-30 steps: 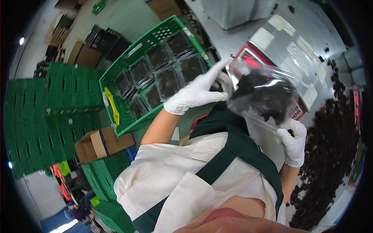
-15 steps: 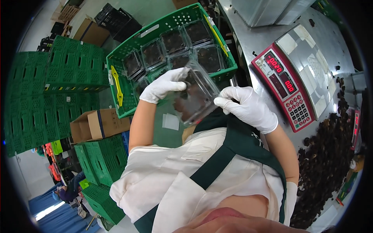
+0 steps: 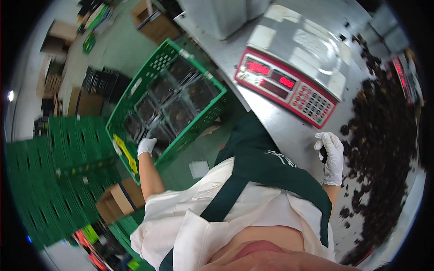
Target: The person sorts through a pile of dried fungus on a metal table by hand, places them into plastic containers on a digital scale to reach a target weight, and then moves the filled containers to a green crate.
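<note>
My left hand (image 3: 147, 146), in a white glove, reaches into the near left end of a green plastic crate (image 3: 168, 154). It rests against a clear plastic container (image 3: 160, 134) with dark contents; its fingertips are blurred, so its grip is unclear. Several similar lidded containers (image 3: 195, 94) fill the crate in rows. My gloved right hand (image 3: 333, 158) is over the metal table, at the left edge of a loose pile of dark brown, crumpled pieces (image 3: 384, 149). Its fingers are curled, and a small dark piece (image 3: 323, 155) shows between them.
A red-framed digital scale (image 3: 289, 86) with a metal plate stands on the steel table (image 3: 271, 128), beyond my right hand. Grey bins (image 3: 217, 18) stand behind it. Stacked green crates (image 3: 77, 144) and an open cardboard box (image 3: 120, 198) are at the left. A second scale (image 3: 402, 79) lies far right.
The clear container has left the space before my chest. My left hand has moved left into the crate, and my right hand has moved right toward the dark pile. The view has turned.
</note>
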The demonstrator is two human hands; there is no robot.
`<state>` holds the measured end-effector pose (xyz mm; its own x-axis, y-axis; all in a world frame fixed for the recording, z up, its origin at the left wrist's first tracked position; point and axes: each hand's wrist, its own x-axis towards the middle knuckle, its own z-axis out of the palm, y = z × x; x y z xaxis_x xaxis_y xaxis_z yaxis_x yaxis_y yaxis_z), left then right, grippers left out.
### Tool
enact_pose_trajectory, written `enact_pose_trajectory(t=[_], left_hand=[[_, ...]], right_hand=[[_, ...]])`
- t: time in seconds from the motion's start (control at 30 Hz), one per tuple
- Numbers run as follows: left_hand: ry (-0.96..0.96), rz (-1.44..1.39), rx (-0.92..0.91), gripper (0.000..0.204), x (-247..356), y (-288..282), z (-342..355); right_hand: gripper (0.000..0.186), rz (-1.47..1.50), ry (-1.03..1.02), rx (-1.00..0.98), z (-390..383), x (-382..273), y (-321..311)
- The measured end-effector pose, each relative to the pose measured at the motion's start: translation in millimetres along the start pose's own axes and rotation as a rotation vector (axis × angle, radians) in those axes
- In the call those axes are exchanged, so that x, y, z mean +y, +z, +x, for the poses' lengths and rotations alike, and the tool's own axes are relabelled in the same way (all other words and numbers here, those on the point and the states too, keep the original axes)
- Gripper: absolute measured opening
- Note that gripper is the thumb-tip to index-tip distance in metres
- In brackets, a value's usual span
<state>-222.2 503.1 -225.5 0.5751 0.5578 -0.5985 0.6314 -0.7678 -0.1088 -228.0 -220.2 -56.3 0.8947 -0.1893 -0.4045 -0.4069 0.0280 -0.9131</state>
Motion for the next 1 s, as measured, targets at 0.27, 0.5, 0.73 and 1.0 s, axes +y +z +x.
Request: enact_pose_trajectory(t=[0.27,0.5,0.73,1.0], left_hand=[[1.405,-0.259,1.227,0.05,375.5,-305.0,-186.1],[1.008,0.263,1.098,0.049,484.4,-370.6,-192.8],[1.256,-0.139,0.918,0.039,496.4,-415.3,-147.3],[1.404,-0.15,1.183,0.031,475.0,-282.6,-317.4]], right_hand=[[0.023,0.036,-0.011,0.106,-27.6,15.8,-26.3],[0.021,0.151,-0.083,0.398,-94.0,62.6,-36.5],[0.015,-0.163,-0.17,0.837,-120.4,102.4,-74.3],[0.014,-0.518,-0.165,1.236,-164.2,118.8,-117.0]])
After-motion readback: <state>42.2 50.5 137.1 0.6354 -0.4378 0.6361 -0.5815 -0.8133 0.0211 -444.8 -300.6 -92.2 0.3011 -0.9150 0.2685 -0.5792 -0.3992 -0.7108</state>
